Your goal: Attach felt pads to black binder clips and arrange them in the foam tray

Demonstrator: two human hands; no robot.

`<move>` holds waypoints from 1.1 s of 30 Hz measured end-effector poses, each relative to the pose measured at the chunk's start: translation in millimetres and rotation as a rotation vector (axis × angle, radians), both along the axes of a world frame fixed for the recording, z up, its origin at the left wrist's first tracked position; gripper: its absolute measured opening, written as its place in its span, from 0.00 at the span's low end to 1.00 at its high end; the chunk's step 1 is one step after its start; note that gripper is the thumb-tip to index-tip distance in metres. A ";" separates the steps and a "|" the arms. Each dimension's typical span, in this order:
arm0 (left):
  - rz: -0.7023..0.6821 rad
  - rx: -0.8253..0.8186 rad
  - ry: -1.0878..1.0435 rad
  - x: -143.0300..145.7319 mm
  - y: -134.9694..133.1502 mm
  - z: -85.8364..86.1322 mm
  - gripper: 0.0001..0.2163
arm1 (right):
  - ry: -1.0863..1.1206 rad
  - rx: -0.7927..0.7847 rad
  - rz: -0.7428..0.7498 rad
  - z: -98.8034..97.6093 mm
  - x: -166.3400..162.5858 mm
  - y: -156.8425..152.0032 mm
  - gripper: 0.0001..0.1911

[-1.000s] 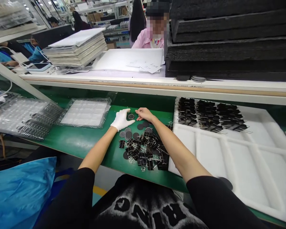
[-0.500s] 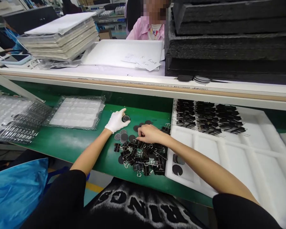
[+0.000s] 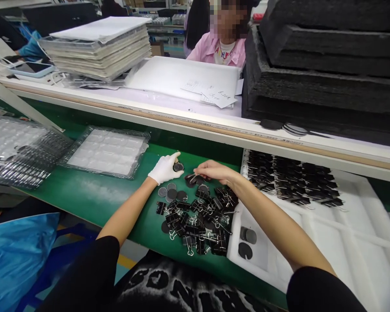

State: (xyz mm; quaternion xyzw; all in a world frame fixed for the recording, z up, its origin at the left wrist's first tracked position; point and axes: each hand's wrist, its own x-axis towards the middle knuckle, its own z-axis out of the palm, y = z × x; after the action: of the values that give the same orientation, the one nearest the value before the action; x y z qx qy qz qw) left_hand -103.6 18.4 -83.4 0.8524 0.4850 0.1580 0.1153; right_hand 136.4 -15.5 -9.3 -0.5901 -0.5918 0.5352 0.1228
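Over the green surface point(image 3: 94, 195), the gloved left hand point(image 3: 165, 169) grasped a dark round disc point(image 3: 179, 167) between thumb and forefinger, and, farther right, a black binder clip point(image 3: 190, 179) jutted leftward from the pinching fingers point(image 3: 204, 170) of the bare right hand point(image 3: 216, 170).

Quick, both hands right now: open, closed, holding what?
Left hand: closed on a dark disc, gripped at its edge.
Right hand: closed, pinching a black clip.
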 end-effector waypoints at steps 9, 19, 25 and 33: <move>-0.034 -0.019 -0.020 7.6 6.0 1.5 0.39 | -0.328 0.254 -0.124 -34.2 -13.6 26.6 0.12; -0.081 -0.031 0.017 7.0 5.0 2.1 0.40 | -0.500 0.590 -0.228 -23.7 -47.1 56.6 0.23; -0.090 -0.026 0.017 8.8 3.9 2.5 0.35 | -0.558 0.488 -0.165 -50.4 -74.9 68.0 0.29; -0.098 -0.103 -0.081 10.3 6.4 -3.2 0.40 | -0.451 0.440 -0.296 -73.4 -53.3 67.9 0.26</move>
State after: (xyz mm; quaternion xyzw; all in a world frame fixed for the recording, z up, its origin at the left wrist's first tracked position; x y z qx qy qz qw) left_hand -93.3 24.8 -86.6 0.8609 0.4451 0.1613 0.1863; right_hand 83.1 52.5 -82.7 -0.7322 -0.6133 0.2275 0.1896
